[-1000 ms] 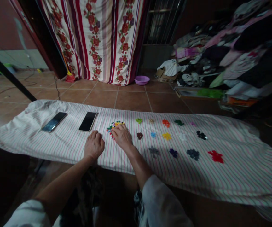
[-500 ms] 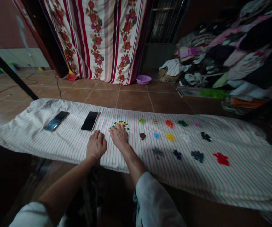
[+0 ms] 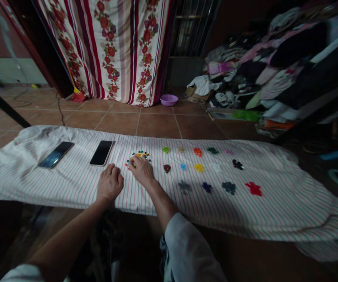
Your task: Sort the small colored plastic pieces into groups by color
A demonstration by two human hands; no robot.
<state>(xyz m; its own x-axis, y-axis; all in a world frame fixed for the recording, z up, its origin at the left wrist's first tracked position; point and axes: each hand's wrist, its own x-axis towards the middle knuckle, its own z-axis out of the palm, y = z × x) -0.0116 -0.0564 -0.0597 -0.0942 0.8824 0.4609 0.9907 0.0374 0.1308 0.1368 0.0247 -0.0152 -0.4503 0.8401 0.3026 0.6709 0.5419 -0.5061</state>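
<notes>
Hands: two. The right hand [image 3: 142,169] bends over one mixed pile [image 3: 141,154] of small coloured pieces, fingertips at its near-left part; whether they pinch a piece cannot be told. The left hand [image 3: 109,183], just left of that grip, rests palm down on the striped cloth [image 3: 69,184], fingers bent and side by side; anything beneath is hidden. Phones: two; one phone [image 3: 101,153] just beyond the left hand, a second phone [image 3: 56,155] farther left. Right of the grip: fourteen single-colour heaps [image 3: 199,167], in rows of five, five and four.
</notes>
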